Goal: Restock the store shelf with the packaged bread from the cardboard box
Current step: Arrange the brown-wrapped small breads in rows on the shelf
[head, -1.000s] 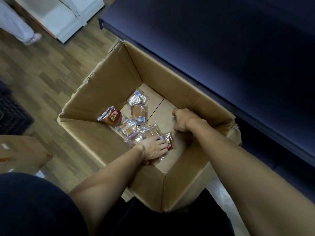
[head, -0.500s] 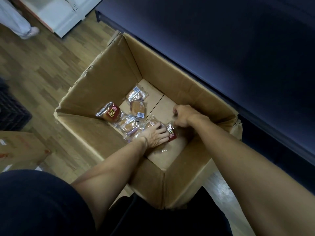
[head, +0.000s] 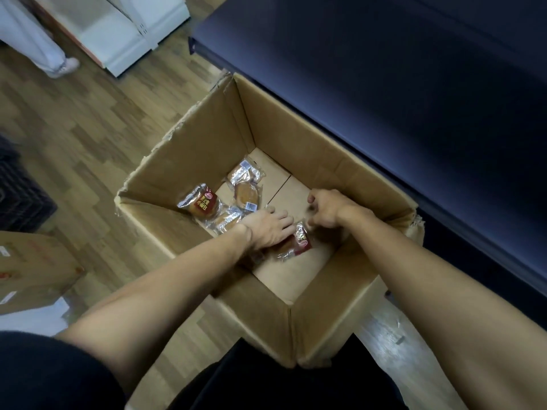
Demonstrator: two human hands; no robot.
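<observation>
The left hand [head: 268,229] covers most of a bread packet [head: 299,244] near the cardboard box's [head: 189,161] near wall; the right hand's [head: 328,208] curled fingertips hide their hold.

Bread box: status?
Left hand flat on bread packs. Right hand curled at a wrapper, grip unclear. Packs in cardboard box. Nothing blocking.

Wood-pattern floor [head: 88,137] bearing an open cardboard box [head: 189,161], beside it a second carton [head: 32,267] and a dark mat [head: 20,199].
</observation>
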